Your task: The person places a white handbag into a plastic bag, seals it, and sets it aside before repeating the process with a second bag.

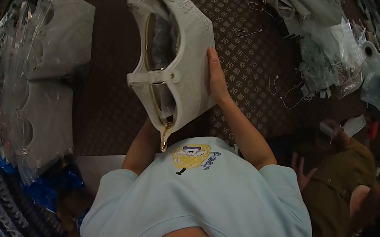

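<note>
A white handbag (194,47) is held up in front of my chest, its zipped opening facing left and dark inside, with clear plastic-like filling showing. Gold-coloured rings and a zipper pull mark its strap and lower end. My right hand (216,76) grips the bag's right side, the visible fingers close together against it. My left forearm (143,146) goes up behind the lower part of the bag, which hides my left hand and its fingers.
White bags in clear plastic (63,39) lie at the left. On the brown patterned surface (248,73) are loose strings (249,32). Plastic-wrapped items (333,51) are heaped at the upper right. Another person (339,186) in brown, hands partly visible, is close on the right.
</note>
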`<state>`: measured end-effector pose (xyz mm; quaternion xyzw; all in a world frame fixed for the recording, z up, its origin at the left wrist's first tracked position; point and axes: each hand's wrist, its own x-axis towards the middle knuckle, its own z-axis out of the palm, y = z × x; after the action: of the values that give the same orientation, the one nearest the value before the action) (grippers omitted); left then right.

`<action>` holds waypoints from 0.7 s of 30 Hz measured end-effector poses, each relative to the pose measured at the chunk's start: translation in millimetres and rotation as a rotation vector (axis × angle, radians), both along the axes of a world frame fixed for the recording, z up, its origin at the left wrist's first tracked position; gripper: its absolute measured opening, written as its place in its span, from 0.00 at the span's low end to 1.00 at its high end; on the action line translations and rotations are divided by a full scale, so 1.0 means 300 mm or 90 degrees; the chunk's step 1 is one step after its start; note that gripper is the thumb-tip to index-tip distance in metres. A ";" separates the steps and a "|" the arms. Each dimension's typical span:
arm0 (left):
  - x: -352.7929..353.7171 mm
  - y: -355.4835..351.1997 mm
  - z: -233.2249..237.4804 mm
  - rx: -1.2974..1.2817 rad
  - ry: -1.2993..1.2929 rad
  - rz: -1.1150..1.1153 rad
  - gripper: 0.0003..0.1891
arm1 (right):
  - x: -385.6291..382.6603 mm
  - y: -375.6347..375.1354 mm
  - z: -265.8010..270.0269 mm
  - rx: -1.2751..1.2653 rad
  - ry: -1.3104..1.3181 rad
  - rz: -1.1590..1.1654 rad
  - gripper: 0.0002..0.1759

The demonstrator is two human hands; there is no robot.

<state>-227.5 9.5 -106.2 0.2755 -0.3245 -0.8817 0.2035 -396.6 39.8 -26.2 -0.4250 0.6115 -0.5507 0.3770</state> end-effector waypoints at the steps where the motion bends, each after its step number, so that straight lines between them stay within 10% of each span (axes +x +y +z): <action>1: 0.067 0.005 0.039 -0.011 0.004 0.019 0.41 | -0.020 -0.004 0.024 0.029 -0.163 0.012 0.36; 11: -0.053 -0.068 0.303 -0.099 0.125 0.246 0.41 | -0.144 -0.010 0.086 0.069 -0.241 0.120 0.41; 21: 0.170 -0.315 0.292 -0.138 -0.244 0.628 0.38 | -0.590 0.008 0.131 -0.260 -0.129 -0.378 0.38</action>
<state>-176.4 -85.1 -18.7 0.5285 -0.2772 -0.5768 0.5578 -573.8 42.1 13.2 -0.2391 0.5451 -0.7860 0.1673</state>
